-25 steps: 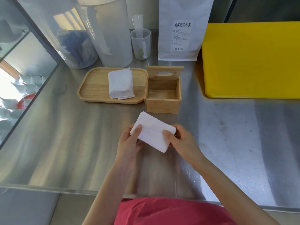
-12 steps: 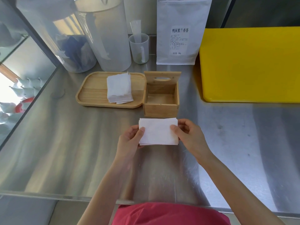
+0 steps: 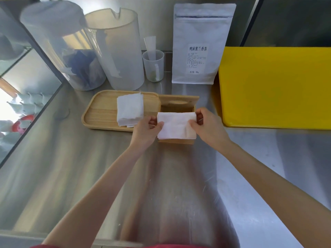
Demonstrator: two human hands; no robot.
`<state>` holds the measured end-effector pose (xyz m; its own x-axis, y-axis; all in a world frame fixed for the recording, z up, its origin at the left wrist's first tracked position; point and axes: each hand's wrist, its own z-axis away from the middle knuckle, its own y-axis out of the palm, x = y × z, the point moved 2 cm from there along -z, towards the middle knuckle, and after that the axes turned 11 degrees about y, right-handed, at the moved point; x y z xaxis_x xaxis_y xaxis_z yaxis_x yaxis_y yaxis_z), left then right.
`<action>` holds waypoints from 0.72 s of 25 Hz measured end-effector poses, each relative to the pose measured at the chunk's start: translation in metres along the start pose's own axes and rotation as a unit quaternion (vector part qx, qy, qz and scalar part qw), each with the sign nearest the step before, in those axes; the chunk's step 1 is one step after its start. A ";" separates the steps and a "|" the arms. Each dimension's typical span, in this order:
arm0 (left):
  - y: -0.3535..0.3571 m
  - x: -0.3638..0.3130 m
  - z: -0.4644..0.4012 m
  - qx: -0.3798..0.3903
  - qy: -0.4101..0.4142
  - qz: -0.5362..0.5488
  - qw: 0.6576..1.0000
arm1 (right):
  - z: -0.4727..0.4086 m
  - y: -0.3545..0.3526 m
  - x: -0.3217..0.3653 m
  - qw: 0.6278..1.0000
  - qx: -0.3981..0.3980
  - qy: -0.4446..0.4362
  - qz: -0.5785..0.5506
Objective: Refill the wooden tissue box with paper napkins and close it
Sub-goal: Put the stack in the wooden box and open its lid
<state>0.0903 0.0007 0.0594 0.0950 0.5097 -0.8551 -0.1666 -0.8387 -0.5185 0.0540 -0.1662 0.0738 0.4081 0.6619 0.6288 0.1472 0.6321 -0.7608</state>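
Steel desk [image 3: 53, 167], yellow plastic board [image 3: 277, 86] at right, wooden tray [image 3: 100, 113] w/ napkin pile, left hand [image 3: 145, 130] & right hand [image 3: 208, 127] pinching folded white napkin stack [image 3: 176, 126] over open wooden tissue box [image 3: 179, 102].

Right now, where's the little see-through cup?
In the head view, the clear cup stands at the back of the steel counter, between the tall frosted pitcher on its left and the white tea bag on its right.
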 end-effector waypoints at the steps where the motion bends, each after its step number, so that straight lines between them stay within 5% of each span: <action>1: 0.000 -0.003 -0.009 0.008 0.008 -0.031 0.999 | -0.008 0.001 0.002 1.000 0.000 -0.003 0.015; 7: 0.006 -0.004 -0.054 0.083 0.024 -0.204 0.975 | -0.044 0.011 0.005 0.994 0.004 -0.012 0.105; 13: 0.023 -0.010 -0.066 0.147 0.112 -0.434 0.882 | -0.051 0.027 0.008 0.970 -0.031 -0.054 0.236; 18: 0.032 -0.002 -0.071 0.188 0.139 -0.499 0.835 | -0.056 0.037 0.009 0.951 0.007 -0.029 0.309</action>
<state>0.1540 -0.0409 0.0438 0.5854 0.8108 0.0057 -0.1607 0.1228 -0.9793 0.1136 -0.1600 0.0422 0.3622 0.9294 0.0707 -0.1157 0.1201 -0.9860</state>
